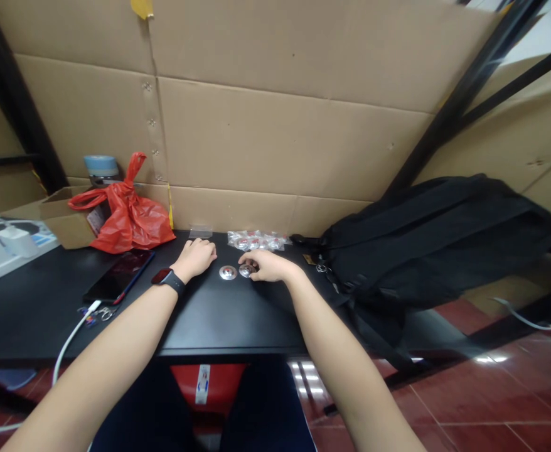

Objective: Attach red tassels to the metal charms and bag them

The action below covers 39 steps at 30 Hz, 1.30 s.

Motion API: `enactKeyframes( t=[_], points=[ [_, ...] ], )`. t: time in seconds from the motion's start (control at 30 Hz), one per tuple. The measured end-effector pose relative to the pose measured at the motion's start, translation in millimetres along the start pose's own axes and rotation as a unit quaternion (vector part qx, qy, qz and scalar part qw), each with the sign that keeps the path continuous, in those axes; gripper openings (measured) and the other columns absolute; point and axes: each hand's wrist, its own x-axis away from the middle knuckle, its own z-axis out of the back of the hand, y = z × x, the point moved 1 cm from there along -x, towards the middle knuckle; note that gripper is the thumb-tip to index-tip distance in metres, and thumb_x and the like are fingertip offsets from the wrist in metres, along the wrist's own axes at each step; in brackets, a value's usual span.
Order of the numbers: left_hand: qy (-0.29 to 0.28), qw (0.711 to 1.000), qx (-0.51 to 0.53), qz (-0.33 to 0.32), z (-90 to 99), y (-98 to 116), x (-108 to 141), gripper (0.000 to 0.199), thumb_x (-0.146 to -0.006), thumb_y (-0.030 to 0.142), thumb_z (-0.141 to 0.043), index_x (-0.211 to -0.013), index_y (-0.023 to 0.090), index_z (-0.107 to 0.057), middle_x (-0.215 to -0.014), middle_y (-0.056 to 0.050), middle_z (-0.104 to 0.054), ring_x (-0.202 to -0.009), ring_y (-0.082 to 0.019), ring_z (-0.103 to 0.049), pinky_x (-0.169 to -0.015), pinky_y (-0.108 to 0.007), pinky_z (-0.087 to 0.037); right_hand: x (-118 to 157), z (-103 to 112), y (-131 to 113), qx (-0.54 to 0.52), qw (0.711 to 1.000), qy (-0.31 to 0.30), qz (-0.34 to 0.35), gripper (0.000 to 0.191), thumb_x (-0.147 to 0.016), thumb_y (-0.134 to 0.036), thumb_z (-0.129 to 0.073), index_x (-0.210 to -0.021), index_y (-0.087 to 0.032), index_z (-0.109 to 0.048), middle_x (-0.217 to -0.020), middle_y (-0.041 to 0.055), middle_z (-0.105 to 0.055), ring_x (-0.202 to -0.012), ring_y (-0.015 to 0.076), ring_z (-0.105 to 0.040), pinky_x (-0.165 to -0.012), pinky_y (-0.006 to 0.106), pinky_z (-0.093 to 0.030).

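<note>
Pinched between the thumb and fingertips of the right hand (267, 266) was a shiny metal disc (246, 271), at the middle of the black tabletop (233, 320). A second disc (228, 273) lay flat just to its left, apart from both hands. That right forearm came up from the lower right, the wrist nearly straight and the palm turned inward. From the lower left reached the other arm; its left hand (198, 257) lay palm down near the second disc, fingers loosely bent, and whether they held anything could not be told. A dark-screened watch (168, 277) circled that wrist. Beyond the discs sat clear packets (256, 241) with red marks, their print too small to read. Farther left lay a phone (120, 276), its screen dark, then a knotted red bag (132, 216); to the right slumped a black backpack (435, 238). Below the table edge, a pale label (203, 384) on a red surface was illegible.
</note>
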Motion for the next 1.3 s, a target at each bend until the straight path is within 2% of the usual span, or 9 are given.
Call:
enactKeyframes(
  t=[0.1, 0.3, 0.57, 0.77, 0.9, 1.03, 1.2, 1.3],
  points=[
    [0.02, 0.999, 0.024, 0.011, 3.4, 1, 0, 0.016, -0.099, 0.031, -0.052, -0.097, 0.022, -0.065, -0.1, -0.006, -0.074, -0.099, -0.025, -0.064, -0.087, -0.037, -0.039, -1, -2, -1, -0.004, 1.0, 0.0, 0.012, 0.048, -0.071, -0.01, -0.079, -0.117, -0.018, -0.069, -0.1, 0.0042, -0.068, -0.085, 0.0169, -0.062, -0.081, 0.028, -0.048],
    [0.039, 0.997, 0.059, -0.001, 10.1, 3, 2, 0.008, -0.091, 0.031, -0.063, -0.09, 0.024, -0.066, -0.092, -0.002, -0.075, -0.091, -0.022, -0.065, -0.085, -0.035, -0.038, -1, -5, 7, -0.034, 0.999, -0.019, -0.035, 0.051, -0.075, -0.013, -0.079, -0.123, -0.018, -0.063, -0.093, 0.0009, -0.063, -0.083, 0.0156, -0.061, -0.079, 0.027, -0.048],
    [0.032, 0.997, 0.072, 0.001, 8.9, 2, 2, 0.011, -0.089, 0.022, -0.061, -0.092, 0.025, -0.072, -0.098, -0.002, -0.078, -0.098, -0.023, -0.067, -0.087, -0.036, -0.039, 2, -2, 3, 0.005, 1.0, -0.02, -0.003, 0.043, -0.076, -0.014, -0.079, -0.117, -0.019, -0.067, -0.097, 0.0027, -0.057, -0.086, 0.0162, -0.058, -0.082, 0.028, -0.047],
    [0.052, 0.99, 0.127, 0.022, 13.7, 4, 4, 0.009, -0.088, 0.024, -0.068, -0.096, 0.025, -0.07, -0.098, 0.002, -0.08, -0.1, -0.021, -0.07, -0.086, -0.034, -0.037, 8, 4, -10, -0.011, 0.999, -0.037, 0.022, 0.057, -0.066, -0.004, -0.076, -0.12, -0.022, -0.069, -0.106, 0.0029, -0.062, -0.085, 0.0152, -0.058, -0.079, 0.026, -0.048],
    [0.05, 0.99, 0.116, 0.054, 16.0, 3, 5, 0.006, -0.088, 0.025, -0.068, -0.09, 0.026, -0.073, -0.094, 0.001, -0.081, -0.099, -0.022, -0.07, -0.087, -0.037, -0.036, 10, 4, -15, -0.054, 0.996, -0.064, 0.009, 0.052, -0.066, -0.007, -0.079, -0.115, -0.023, -0.072, -0.1, 0.0003, -0.065, -0.081, 0.0141, -0.058, -0.077, 0.025, -0.047],
    [0.05, 0.992, 0.106, 0.056, 13.6, 0, 4, 0.008, -0.089, 0.027, -0.067, -0.088, 0.026, -0.075, -0.094, -0.001, -0.08, -0.099, -0.024, -0.068, -0.088, -0.039, -0.035, 7, 1, -10, -0.064, 0.995, -0.078, -0.009, 0.047, -0.069, -0.01, -0.081, -0.114, -0.022, -0.072, -0.092, -0.001, -0.063, -0.079, 0.0132, -0.057, -0.076, 0.025, -0.045],
    [0.054, 0.992, 0.095, 0.055, 9.6, 1, 4, 0.01, -0.09, 0.026, -0.065, -0.089, 0.026, -0.075, -0.105, -0.004, -0.077, -0.107, -0.028, -0.063, -0.09, -0.042, -0.034, 6, 0, -7, -0.029, 0.998, -0.058, 0.006, 0.047, -0.068, -0.01, -0.083, -0.112, -0.021, -0.072, -0.092, 0.0001, -0.062, -0.081, 0.0148, -0.057, -0.075, 0.025, -0.045],
    [0.061, 0.992, 0.089, 0.06, 8.7, 1, 4, 0.011, -0.09, 0.025, -0.065, -0.088, 0.026, -0.075, -0.111, -0.004, -0.075, -0.108, -0.028, -0.061, -0.09, -0.042, -0.035, 7, 2, -9, 0.003, 0.999, -0.031, 0.02, 0.044, -0.069, -0.011, -0.082, -0.111, -0.021, -0.074, -0.099, 0.0031, -0.062, -0.085, 0.0168, -0.059, -0.078, 0.026, -0.047]
  ],
)
